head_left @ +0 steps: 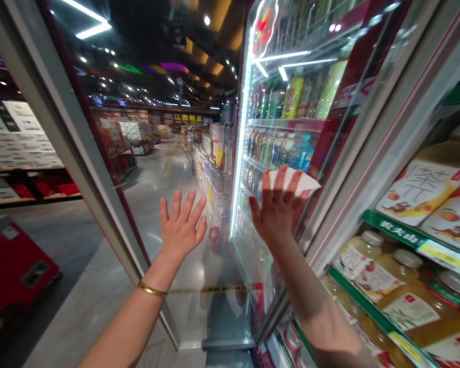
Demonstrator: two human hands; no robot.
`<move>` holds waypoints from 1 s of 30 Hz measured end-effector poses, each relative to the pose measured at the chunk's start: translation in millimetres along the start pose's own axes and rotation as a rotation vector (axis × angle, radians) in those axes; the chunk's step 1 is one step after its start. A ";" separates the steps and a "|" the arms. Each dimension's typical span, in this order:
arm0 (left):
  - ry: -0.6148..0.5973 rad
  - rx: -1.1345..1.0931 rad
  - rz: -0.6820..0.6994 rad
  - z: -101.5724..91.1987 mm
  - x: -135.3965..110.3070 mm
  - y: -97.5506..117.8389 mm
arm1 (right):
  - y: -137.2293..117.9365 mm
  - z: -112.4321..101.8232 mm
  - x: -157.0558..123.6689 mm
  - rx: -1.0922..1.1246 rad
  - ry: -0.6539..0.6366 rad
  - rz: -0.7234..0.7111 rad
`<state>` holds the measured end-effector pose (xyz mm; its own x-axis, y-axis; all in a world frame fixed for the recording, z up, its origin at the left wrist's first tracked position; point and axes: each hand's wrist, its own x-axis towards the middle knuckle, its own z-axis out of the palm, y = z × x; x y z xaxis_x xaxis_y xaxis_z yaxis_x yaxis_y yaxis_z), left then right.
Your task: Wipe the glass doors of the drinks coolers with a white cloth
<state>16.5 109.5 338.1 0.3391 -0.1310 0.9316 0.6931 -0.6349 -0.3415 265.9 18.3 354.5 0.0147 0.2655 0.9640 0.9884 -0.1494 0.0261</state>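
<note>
An open glass fridge door point(199, 128) swings out in front of me. My left hand point(182, 225) lies flat on the glass with its fingers spread, a gold bangle on the wrist. My right hand point(278, 207) presses a white cloth point(291, 181) against the same glass, fingers stretched over it. Through the pane I see the store aisle and a lit drinks cooler point(276, 128) full of bottles.
Shelves of juice bottles point(398, 286) with green price rails stand inside the fridge at the right. A red chest unit point(15, 271) sits low at the left. The aisle floor point(153, 184) runs back between stocked shelves.
</note>
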 end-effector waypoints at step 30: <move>0.154 -0.072 -0.358 8.3 -96.7 -11.5 | -123.8 9.3 41.5 0.323 -0.227 -0.696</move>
<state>-19.0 135.8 250.9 -0.0197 -0.0008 0.9998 0.7022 -0.7119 0.0132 145.6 56.6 388.7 -0.6257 0.3891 0.6761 0.7763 0.3961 0.4904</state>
